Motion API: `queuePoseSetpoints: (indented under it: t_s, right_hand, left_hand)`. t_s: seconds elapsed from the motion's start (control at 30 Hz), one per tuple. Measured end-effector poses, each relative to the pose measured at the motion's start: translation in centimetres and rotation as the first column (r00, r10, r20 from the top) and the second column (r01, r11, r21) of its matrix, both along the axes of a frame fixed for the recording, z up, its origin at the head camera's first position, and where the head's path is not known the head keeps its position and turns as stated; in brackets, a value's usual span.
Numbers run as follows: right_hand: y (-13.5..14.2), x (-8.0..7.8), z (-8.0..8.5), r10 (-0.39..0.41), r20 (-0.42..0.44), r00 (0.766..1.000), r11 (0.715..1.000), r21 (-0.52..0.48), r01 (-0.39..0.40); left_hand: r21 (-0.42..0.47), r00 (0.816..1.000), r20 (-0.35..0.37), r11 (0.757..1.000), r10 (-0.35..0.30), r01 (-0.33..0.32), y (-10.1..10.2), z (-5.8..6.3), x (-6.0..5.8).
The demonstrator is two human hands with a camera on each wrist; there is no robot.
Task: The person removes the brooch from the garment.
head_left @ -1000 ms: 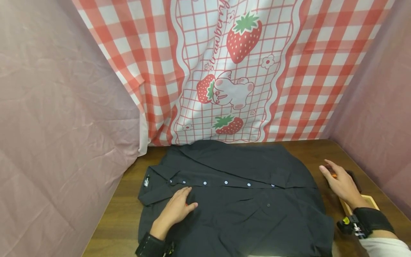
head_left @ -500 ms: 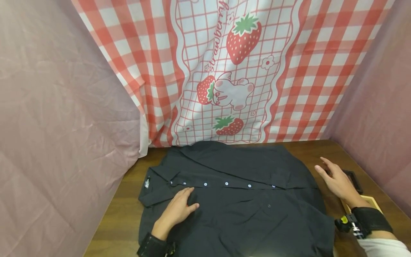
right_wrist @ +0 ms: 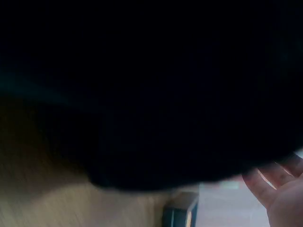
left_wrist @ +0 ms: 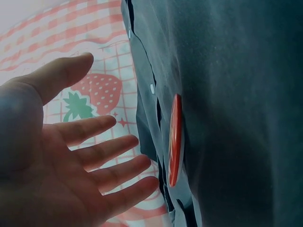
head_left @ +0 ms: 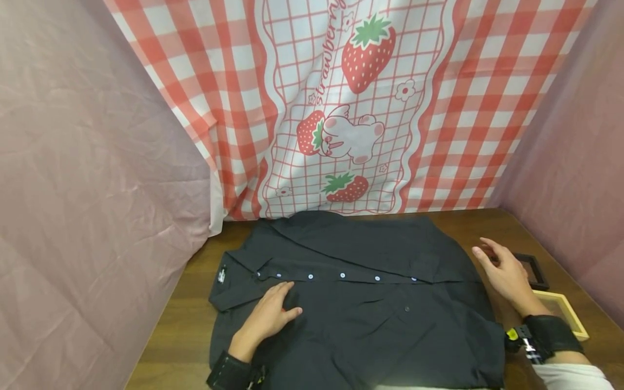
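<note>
A dark button-up shirt [head_left: 370, 325] lies spread on the table, its collar to the left and a row of pale buttons across it. Over the part near the collar is my left hand [head_left: 267, 319], fingers extended and holding nothing. Below those fingers, a thin red-rimmed disc [left_wrist: 175, 142] rests on the cloth, seen nearly edge-on in the left wrist view; the hand hides it from the head camera. My right hand [head_left: 509, 276] hovers beside the shirt's right edge, fingers loosely bent and nothing in them. Dark cloth [right_wrist: 156, 94] fills most of the right wrist view.
To the right of my right hand lie a black frame [head_left: 538, 272] and a pale yellow wooden frame [head_left: 567, 313], partly covered by the hand and wrist. A red-and-white checked strawberry cloth [head_left: 234, 108] hangs behind the wooden table [head_left: 168, 338]. Pink drapes [head_left: 97, 189] flank both sides.
My right hand has shifted a little left, toward the shirt, uncovering more of the black and yellow frames. The left hand and the shirt stay nearly in place.
</note>
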State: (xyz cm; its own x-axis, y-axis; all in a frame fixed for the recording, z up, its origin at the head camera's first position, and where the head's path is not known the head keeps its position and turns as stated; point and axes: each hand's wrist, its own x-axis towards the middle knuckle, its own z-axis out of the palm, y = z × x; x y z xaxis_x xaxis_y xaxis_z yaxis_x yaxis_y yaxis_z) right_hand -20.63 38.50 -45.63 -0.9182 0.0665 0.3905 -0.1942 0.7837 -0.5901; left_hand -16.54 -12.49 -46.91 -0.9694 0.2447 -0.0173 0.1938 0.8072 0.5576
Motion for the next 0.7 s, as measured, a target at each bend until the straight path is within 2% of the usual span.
queuePoseSetpoints:
  t_s: [0.13, 0.5, 0.7]
  right_hand:
    - [-0.8, 0.1, 0.0, 0.022, 0.023, 1.0, 1.0, -0.021, -0.022]
    - [-2.0, 0.5, 0.2, 0.022, 0.048, 0.999, 0.999, -0.042, -0.02]
    - [-2.7, 0.7, 0.4, 0.04, 0.058, 0.998, 0.997, -0.061, -0.037]
  left_hand:
    - [0.002, 1.0, -0.017, 1.0, -0.02, 0.02, 0.0, -0.1, 0.0]
    - [0.008, 0.998, -0.032, 0.999, -0.048, 0.048, -0.3, -0.2, 0.2]
    - [0.016, 0.998, -0.033, 0.999, -0.044, 0.045, -0.3, -0.2, 0.2]
